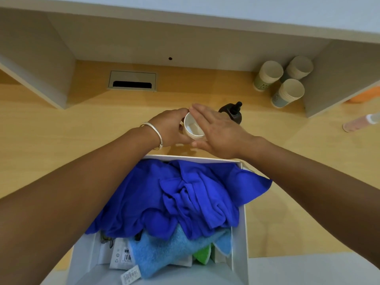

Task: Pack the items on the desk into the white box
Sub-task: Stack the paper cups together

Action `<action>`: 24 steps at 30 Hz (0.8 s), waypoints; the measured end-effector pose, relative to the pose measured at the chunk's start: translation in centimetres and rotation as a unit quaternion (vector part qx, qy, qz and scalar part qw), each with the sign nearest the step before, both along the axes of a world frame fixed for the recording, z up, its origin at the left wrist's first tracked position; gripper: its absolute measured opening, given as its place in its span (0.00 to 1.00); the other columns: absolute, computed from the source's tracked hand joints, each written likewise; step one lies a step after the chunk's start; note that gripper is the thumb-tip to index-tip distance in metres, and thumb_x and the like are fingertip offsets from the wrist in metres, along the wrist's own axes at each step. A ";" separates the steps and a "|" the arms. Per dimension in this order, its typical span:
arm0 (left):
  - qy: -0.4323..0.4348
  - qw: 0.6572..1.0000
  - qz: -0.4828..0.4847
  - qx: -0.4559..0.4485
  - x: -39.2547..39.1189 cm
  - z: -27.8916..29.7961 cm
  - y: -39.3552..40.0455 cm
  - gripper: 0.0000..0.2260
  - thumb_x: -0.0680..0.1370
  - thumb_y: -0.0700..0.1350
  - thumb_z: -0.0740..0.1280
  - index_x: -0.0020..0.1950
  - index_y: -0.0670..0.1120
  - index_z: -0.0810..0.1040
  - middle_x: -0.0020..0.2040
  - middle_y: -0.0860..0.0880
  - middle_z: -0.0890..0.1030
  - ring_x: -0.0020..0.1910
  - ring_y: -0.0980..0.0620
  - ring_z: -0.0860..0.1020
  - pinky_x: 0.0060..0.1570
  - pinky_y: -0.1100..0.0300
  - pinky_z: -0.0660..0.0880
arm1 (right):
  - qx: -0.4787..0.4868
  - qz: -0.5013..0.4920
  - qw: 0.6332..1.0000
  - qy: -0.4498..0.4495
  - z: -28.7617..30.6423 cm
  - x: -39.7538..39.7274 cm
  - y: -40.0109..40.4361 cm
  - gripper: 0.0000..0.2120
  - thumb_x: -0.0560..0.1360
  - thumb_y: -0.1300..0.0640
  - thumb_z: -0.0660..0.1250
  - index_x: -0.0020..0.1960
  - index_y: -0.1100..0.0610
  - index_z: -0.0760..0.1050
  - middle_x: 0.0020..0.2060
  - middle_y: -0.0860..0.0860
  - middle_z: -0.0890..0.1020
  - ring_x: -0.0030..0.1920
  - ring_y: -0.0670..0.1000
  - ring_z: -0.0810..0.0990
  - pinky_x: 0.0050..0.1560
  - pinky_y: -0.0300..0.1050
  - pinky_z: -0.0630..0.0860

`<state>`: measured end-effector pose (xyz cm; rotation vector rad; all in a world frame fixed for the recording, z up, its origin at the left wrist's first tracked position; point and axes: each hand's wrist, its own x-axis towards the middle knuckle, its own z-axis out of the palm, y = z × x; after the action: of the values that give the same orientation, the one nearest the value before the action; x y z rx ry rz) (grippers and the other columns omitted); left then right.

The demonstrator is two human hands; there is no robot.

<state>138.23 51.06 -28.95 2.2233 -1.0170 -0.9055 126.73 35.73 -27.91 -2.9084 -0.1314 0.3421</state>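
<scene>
Nearest me I see the white box (239,233) on the bench (61,124), holding a rumpled dark blue cloth (174,196) over a light blue towel (164,254), a green item and some tagged packets. Just beyond its far rim, my left hand (172,128) has its fingers wrapped around a small white cup (192,128), while my right hand (216,132) lies flat and unclenched against its right side. A dark pump bottle (232,113) stands just behind; three stacks of paper cups (283,81) sit far right.

Barcode tag (131,277) on light blue towel (162,258): print too small to read.
White packet (121,256) in white box (239,243): barcode and round symbols, no legible words.
</scene>
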 end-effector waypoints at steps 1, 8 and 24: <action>-0.001 1.000 -0.002 0.000 0.0 0.0 -0.1 0.29 0.63 0.56 0.76 0.62 0.54 0.72 0.51 0.57 0.79 0.48 0.53 0.79 0.52 0.49 0.77 | 0.007 -0.008 1.000 -0.002 0.3 -0.2 0.1 0.43 0.75 0.35 0.59 0.78 0.55 0.43 0.78 0.54 0.47 0.77 0.54 0.49 0.75 0.54 0.53; -0.009 0.999 -0.048 0.010 -1.2 0.6 -2.1 0.35 0.62 0.55 0.79 0.66 0.54 0.70 0.58 0.53 0.78 0.51 0.52 0.79 0.54 0.49 0.77 | 0.115 -0.240 0.951 -0.159 2.0 -5.1 -3.4 0.34 0.74 0.43 0.67 0.74 0.54 0.61 0.71 0.54 0.67 0.70 0.52 0.66 0.67 0.47 0.65; 0.018 0.997 -0.056 0.048 -8.1 1.6 -10.1 0.31 0.63 0.54 0.78 0.62 0.57 0.69 0.54 0.57 0.78 0.46 0.60 0.80 0.46 0.61 0.77 | 0.108 -0.435 0.882 -0.148 -3.7 -7.2 -23.7 0.38 0.68 0.44 0.74 0.72 0.53 0.61 0.68 0.56 0.67 0.65 0.58 0.70 0.63 0.52 0.70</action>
<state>130.12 40.93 -27.37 2.2384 -1.1130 -1.0607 119.55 12.06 -31.66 -2.4469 0.9881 -0.2569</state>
